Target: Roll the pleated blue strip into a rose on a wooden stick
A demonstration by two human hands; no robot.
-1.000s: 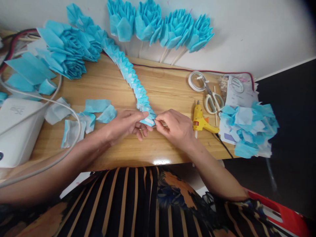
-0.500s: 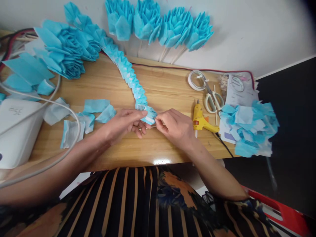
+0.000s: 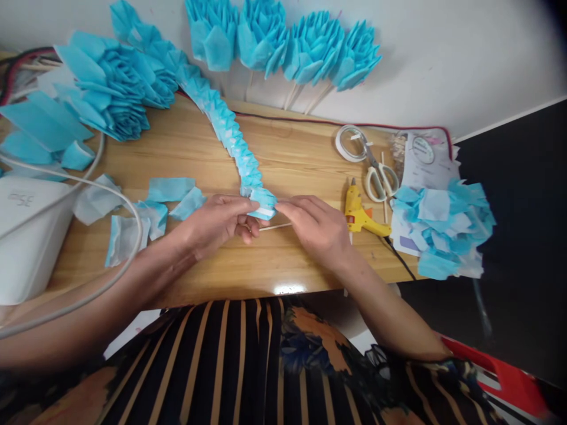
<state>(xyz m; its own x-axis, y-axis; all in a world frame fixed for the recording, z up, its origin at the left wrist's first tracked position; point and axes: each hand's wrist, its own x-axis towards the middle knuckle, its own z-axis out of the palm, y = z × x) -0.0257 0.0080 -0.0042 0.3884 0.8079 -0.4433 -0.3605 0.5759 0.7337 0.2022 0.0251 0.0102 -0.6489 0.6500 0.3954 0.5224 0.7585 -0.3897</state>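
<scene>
My left hand (image 3: 225,215) pinches the near end of the blue fabric strip (image 3: 239,147) between thumb and fingers. At that end a folded blue fabric piece (image 3: 266,208) shows a white band along its lower edge. My right hand (image 3: 316,224) is closed, its fingertips pressed together at the right edge of this piece; the exact grip is partly hidden. A thin wooden stick (image 3: 277,226) shows below the piece, between my hands. The strip, made of many overlapping folded petals, runs back to the upper left.
Blue fabric flowers (image 3: 263,38) on sticks stand along the wall, and more flowers (image 3: 115,85) lie at left. A yellow glue gun (image 3: 361,215), scissors (image 3: 381,177), tape roll (image 3: 349,143) and fabric scraps (image 3: 443,218) are at right. A cable (image 3: 128,203) loops by a white box (image 3: 29,236).
My right fingers have straightened somewhat and shifted at the piece's right edge, so more of the stick shows. My left hand keeps its pinch. The whole view has shifted slightly.
</scene>
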